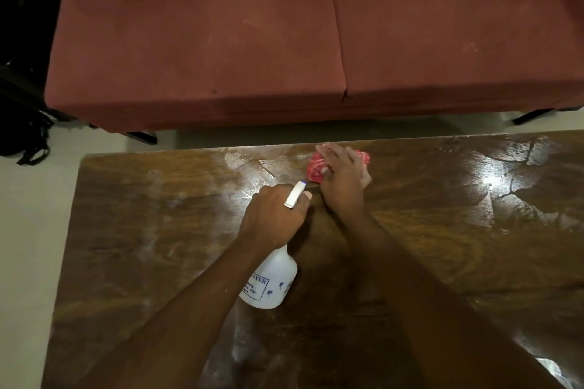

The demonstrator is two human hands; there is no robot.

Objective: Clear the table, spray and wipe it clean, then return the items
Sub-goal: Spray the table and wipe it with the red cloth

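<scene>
Item one: wooden counter point(158, 230), filling the lower two thirds of the frame, its surface showing pale streaks and, toward the right side, glossy wet patches that are catching the light. Item two: white spray bottle point(275, 281), sitting at lower centre of the frame, tilted, with its nozzle point(295, 194) pointing up the frame toward the cloth; printed blue lettering is showing on its body. Left hand point(275, 218): wrapping round the neck of the spray bottle, fingers curled about it, holding it above the counter. Item three: red cloth point(316, 167), lying on the counter just above centre of the frame, near the counter's upper edge. Right hand point(343, 180): lying on top of the cloth, fingers spread over it and pressing it to the surface; its outline is blurring. Item four: maroon sofa point(205, 41), occupying the upper half of the frame. Item five: black bag point(25, 136), resting on the pale floor point(31, 215) at left of the frame.
</scene>
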